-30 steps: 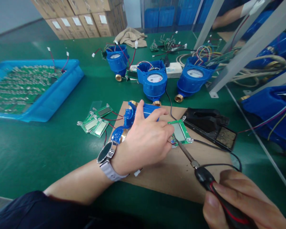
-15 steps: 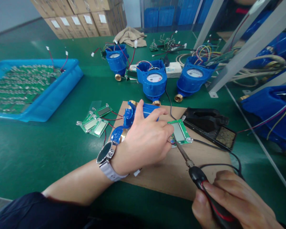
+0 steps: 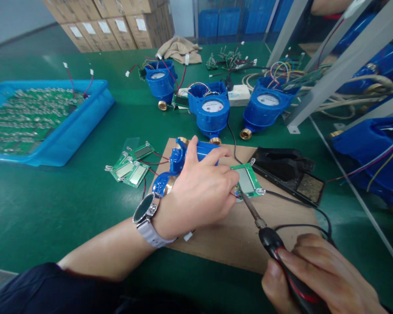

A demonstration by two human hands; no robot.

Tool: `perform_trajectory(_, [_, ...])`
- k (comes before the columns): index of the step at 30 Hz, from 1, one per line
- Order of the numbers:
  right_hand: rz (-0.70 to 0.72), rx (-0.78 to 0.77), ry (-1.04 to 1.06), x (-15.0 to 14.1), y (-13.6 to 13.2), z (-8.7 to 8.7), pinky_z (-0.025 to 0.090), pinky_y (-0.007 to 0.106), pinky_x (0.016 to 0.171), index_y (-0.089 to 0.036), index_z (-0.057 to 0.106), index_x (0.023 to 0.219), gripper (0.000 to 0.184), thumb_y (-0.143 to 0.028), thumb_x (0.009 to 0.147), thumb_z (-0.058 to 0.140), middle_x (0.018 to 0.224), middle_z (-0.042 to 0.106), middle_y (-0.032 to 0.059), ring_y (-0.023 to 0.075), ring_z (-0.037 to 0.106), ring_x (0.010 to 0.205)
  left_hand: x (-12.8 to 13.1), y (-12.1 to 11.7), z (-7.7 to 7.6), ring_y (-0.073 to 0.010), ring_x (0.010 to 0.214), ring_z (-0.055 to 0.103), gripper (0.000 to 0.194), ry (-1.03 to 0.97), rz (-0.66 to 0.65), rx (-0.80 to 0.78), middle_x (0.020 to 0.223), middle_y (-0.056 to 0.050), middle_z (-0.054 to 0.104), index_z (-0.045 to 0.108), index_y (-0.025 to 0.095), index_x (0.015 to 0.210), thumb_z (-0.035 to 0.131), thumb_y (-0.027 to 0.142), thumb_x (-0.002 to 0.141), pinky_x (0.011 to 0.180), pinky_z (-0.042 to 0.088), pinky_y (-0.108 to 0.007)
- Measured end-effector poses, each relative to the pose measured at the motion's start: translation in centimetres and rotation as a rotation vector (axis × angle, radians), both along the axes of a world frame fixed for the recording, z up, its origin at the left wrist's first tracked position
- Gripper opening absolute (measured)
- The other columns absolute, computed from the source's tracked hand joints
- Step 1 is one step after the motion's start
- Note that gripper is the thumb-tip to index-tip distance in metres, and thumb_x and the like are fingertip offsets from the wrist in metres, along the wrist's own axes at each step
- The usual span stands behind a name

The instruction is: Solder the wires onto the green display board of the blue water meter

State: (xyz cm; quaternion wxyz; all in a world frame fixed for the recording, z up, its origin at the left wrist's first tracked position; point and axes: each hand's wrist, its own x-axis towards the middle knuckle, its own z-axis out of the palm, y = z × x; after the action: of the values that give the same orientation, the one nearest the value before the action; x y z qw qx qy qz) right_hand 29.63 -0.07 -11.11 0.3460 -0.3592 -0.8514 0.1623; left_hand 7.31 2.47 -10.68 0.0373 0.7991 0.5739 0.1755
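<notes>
My left hand (image 3: 203, 187) reaches over a blue water meter (image 3: 177, 163) lying on brown cardboard. Its outer fingers spread across the meter, while the others curl closed at the left edge of a green circuit board (image 3: 247, 179) with a grey display. The exact pinch is hidden; thin wires show beside those fingertips. A soldering iron (image 3: 275, 244) is gripped in my right hand (image 3: 324, 274), its tip at the board's lower left corner. Left of the meter, several display boards (image 3: 132, 168) lie in a pile with red wires attached.
A black soldering iron stand (image 3: 281, 170) with a sponge sits right of the board on the cardboard (image 3: 249, 244). More blue water meters (image 3: 212, 109) stand behind. At left is a blue tray (image 3: 85, 126) of circuit boards. A metal frame (image 3: 334, 65) rises at right; a cloth (image 3: 180, 50) lies at the back.
Almost nothing differs. The soldering iron's handle and my right hand have shifted very slightly left; the left hand stays in place.
</notes>
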Motion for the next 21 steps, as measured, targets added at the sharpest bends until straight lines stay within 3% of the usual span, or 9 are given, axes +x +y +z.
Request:
perform_trajectory(4, [0.125,0.073,-0.062,-0.5,1.3,0.7,0.047,0.025,0.046,-0.018,0.058,0.082,0.004,-0.021,0.080,0.061,0.061,0.054,0.0035,0.0133,0.055,0.055,0.0,0.1,-0.1,-0.0243,0.124,0.047,0.012,0.012,0.002,-0.002,0.080,0.000,0.065,0.061,0.016,0.073,0.056,0.023,0.082,0.112,-0.010,-0.066])
perform_trajectory(8, [0.267,0.161,-0.099,-0.9,2.3,1.0,0.047,0.019,0.045,-0.015,0.055,0.080,0.006,-0.011,0.079,0.059,0.055,0.054,0.0016,0.0082,0.054,0.050,0.0,0.0,-0.1,-0.0238,0.123,0.048,0.013,0.026,0.007,0.006,0.080,0.001,0.065,0.061,0.016,0.075,0.055,0.023,0.084,0.113,-0.009,-0.066])
perform_trajectory(21, [0.178,0.152,-0.091,-0.8,1.7,0.7,0.048,0.021,0.049,-0.017,0.055,0.081,0.006,-0.012,0.083,0.058,0.059,0.055,0.0021,0.0087,0.055,0.055,0.0,0.1,0.0,-0.0256,0.123,0.048,0.011,0.011,0.007,-0.003,0.080,-0.001,0.066,0.062,0.015,0.075,0.057,0.021,0.082,0.112,-0.007,-0.067])
